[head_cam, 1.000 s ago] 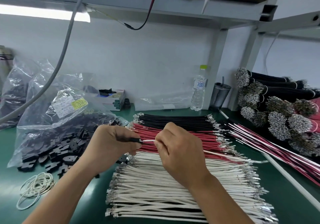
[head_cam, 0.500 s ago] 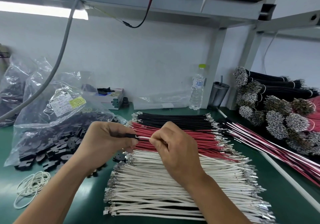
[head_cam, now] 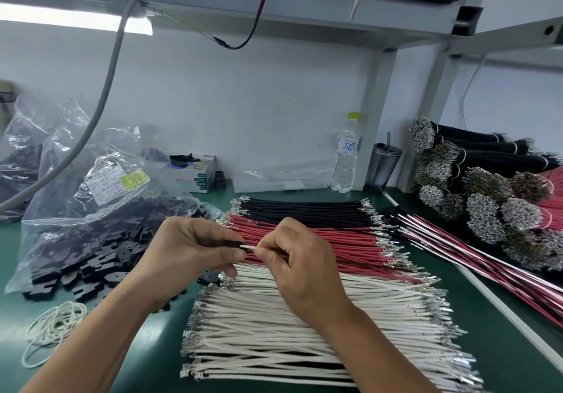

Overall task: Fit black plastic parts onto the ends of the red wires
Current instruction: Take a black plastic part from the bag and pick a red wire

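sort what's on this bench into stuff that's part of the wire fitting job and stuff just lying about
Part of the job:
- black plastic part in the left hand
- white wire pinched by the right hand
- red wires
- bag of black plastic parts

Just lying about:
- water bottle
- dark tumbler
- rubber bands
- small box

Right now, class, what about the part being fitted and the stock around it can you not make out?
- Head view: black part is mostly hidden by left hand; its shape is unreadable.
- White wire: its tip is inside the part, and the right hand covers the rest.
- Bag label: print too small.
- Bundled wires: cut off at right edge.
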